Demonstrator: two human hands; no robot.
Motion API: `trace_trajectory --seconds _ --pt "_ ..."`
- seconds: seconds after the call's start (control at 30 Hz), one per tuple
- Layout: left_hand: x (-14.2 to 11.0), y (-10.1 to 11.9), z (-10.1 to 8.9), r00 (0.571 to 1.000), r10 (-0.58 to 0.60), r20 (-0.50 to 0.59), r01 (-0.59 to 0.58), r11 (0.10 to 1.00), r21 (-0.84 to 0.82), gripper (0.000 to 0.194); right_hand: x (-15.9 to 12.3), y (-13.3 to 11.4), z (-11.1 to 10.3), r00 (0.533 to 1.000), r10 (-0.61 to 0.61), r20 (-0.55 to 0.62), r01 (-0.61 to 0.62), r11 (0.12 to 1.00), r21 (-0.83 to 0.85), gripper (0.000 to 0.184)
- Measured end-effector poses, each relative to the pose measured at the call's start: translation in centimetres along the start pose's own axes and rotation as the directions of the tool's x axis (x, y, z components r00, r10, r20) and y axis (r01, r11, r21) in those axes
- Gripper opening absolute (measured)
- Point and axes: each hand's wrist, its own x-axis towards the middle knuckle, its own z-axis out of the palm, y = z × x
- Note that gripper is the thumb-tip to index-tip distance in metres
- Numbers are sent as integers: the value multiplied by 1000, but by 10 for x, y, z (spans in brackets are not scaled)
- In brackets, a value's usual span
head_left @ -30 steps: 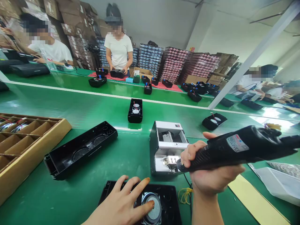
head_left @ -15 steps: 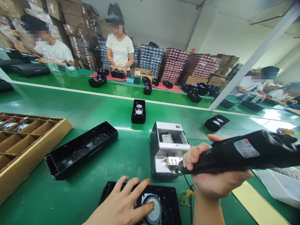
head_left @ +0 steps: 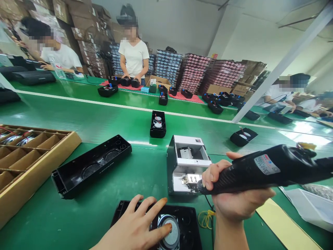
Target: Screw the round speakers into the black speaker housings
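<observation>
My right hand (head_left: 234,198) is closed round a black electric screwdriver (head_left: 262,168), whose tip rests at the front slot of a white screw feeder box (head_left: 186,163). My left hand (head_left: 135,227) lies with fingers spread on a black speaker housing (head_left: 187,222) at the bottom edge, fingertips on its round silver speaker cone (head_left: 170,232). A long black speaker shell (head_left: 91,166) lies to the left on the green table.
A cardboard divider tray (head_left: 31,163) with speaker parts stands at the left. Small black housings (head_left: 158,124) ride the green conveyor (head_left: 104,118) beyond. Other people work at the far side and right. Plastic bags (head_left: 309,205) and a yellow strip (head_left: 283,225) lie at the right.
The small housings on the conveyor have drifted to the right. My hands and the screwdriver have barely shifted.
</observation>
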Motion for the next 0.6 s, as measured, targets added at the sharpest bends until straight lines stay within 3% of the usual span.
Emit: trace_trajectory --seconds 0.17,0.4,0.6 --pt "7 2 -11 999 -25 -23 25 1000 18 30 -2 -1 1 999 9 -42 -9 1000 -7 80" --pt "20 20 2 981 8 -196 -10 1000 -8 24 -4 -2 -6 999 4 38 -6 998 58 71" --pt "27 26 5 992 40 -123 -46 998 -49 22 -7 -17 -12 996 -18 83 11 995 95 81"
